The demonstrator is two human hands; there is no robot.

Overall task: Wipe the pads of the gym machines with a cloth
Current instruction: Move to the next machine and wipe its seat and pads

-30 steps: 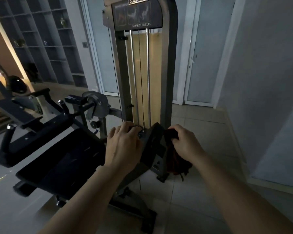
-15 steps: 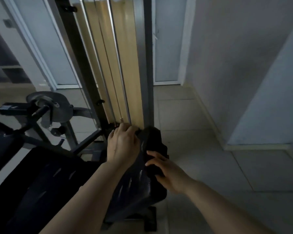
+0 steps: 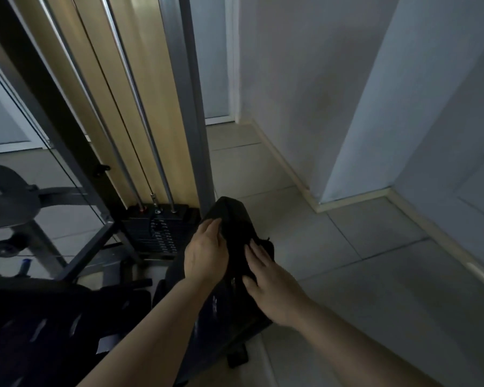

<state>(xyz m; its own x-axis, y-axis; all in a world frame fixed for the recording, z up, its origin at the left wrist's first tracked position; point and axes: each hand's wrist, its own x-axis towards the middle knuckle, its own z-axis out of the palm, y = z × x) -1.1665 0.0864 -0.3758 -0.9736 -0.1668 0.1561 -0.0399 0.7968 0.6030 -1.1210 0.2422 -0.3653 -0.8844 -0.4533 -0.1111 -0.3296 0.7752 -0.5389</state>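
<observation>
Hands (image 3: 207, 255) (image 3: 271, 286) press dark, crumpled cloth (image 3: 259, 247) on rounded black pad (image 3: 232, 213).

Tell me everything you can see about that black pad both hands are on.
The back pad is black, padded, with a smooth vinyl-like sheen. It stands tilted beside the grey upright post, its rounded top near the weight stack. The left hand rests on its upper left edge. The right hand, fingers straight, presses a dark cloth against its front. Its lower end is lost in shadow.
</observation>
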